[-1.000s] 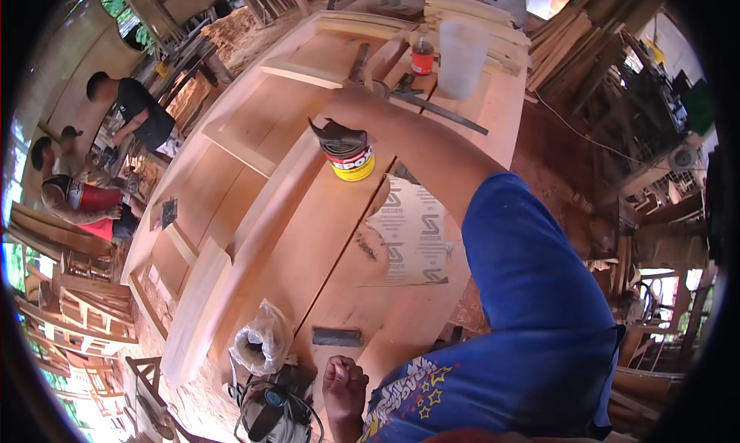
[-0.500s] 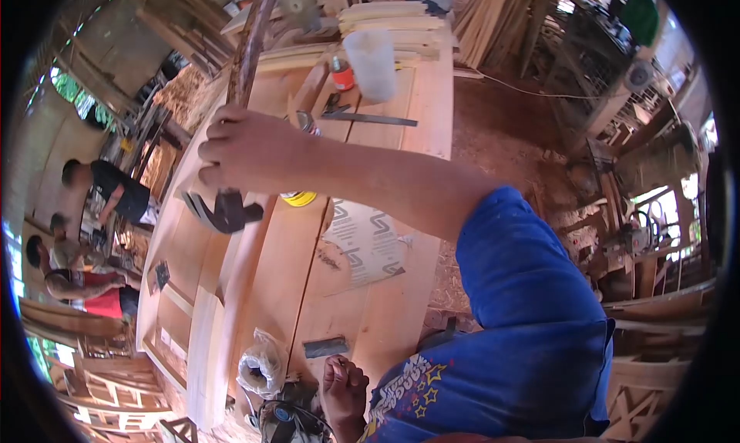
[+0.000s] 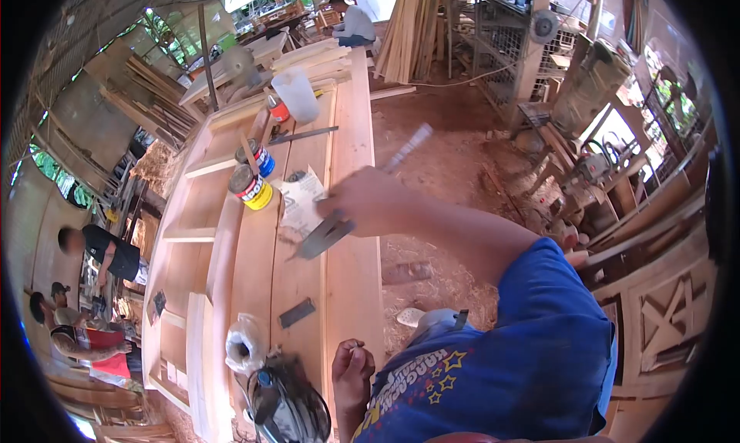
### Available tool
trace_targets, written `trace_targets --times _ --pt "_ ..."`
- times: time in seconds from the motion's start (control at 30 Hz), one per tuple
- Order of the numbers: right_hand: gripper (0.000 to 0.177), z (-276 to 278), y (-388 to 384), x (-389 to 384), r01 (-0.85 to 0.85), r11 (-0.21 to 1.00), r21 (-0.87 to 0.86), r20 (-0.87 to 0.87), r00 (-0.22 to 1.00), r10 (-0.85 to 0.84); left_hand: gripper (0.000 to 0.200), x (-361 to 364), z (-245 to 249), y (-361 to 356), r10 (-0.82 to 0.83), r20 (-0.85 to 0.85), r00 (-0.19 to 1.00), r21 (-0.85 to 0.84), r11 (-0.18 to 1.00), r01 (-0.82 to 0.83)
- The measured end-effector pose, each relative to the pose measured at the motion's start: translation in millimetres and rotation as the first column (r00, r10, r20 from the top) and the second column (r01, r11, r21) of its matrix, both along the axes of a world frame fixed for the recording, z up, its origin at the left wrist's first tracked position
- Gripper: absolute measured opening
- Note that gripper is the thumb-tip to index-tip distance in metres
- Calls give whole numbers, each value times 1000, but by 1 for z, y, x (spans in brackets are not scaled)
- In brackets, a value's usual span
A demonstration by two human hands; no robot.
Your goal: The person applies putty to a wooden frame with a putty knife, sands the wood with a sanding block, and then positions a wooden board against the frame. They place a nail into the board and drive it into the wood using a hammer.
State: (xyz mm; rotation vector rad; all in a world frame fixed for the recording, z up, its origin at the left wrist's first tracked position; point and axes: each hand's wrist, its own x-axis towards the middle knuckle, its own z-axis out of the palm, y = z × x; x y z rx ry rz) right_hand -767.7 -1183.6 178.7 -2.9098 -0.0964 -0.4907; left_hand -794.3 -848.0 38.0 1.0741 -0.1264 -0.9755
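My right hand [image 3: 370, 200] is wrapped round the handle of a claw hammer [image 3: 327, 236], its dark head blurred by motion over the wooden panel [image 3: 351, 289]. A pale printed sheet [image 3: 301, 204] lies just left of that hand. My left hand [image 3: 352, 370] is by the panel's near edge, fingers curled and thumb pressed to them; what they pinch, if anything, cannot be made out. Near it are a dark flat strip [image 3: 297, 313], a roll wrapped in clear plastic [image 3: 245, 344] and a corded power tool [image 3: 285, 404].
On the panel stand a yellow-labelled can [image 3: 251, 187], a blue-labelled can [image 3: 258, 158], a red bottle [image 3: 278, 108] and a translucent container [image 3: 296, 96], near a metal try square [image 3: 308, 134]. People work at the left; one person [image 3: 354, 23] sits at the back.
My right hand has swung the hammer from the panel's left side to its right edge. The view has turned, uncovering the cans. My left hand stays low and curled.
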Motion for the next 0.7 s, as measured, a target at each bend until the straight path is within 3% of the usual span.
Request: trace_targets --times 0.1,0.17,0.23,0.27,0.37,0.47,0.57,0.67,0.7 --pt "29 -51 32 -75 48 926 373 -11 999 -47 16 -33 -6 37 -105 39 994 11 994 104" --pt "28 -103 48 -118 76 890 449 -12 997 -79 18 -57 -7 58 -145 20 989 11 989 145" --pt "28 -116 79 -166 265 872 412 -217 958 -189 18 -77 -14 76 -166 0 986 12 986 166" --pt "26 -118 97 -189 396 863 313 -356 891 -280 17 -86 -16 86 -183 -12 983 22 983 183" --pt "24 -158 138 -236 545 739 396 -441 819 -368 19 -107 -19 109 -208 -22 978 -24 978 208" --pt "21 -144 172 -270 558 755 343 -503 789 -354 19 -122 -18 121 -188 50 981 12 982 188" --pt "19 -191 189 -293 513 728 456 -449 838 -309 19 -140 -15 126 -165 65 984 26 986 164" --pt "21 -184 205 -309 530 768 359 -543 788 -290 20 -164 -14 123 -144 59 988 38 989 142" --pt "20 -196 207 -316 448 783 432 -465 854 -233 21 -174 -9 119 -162 75 984 90 984 155"
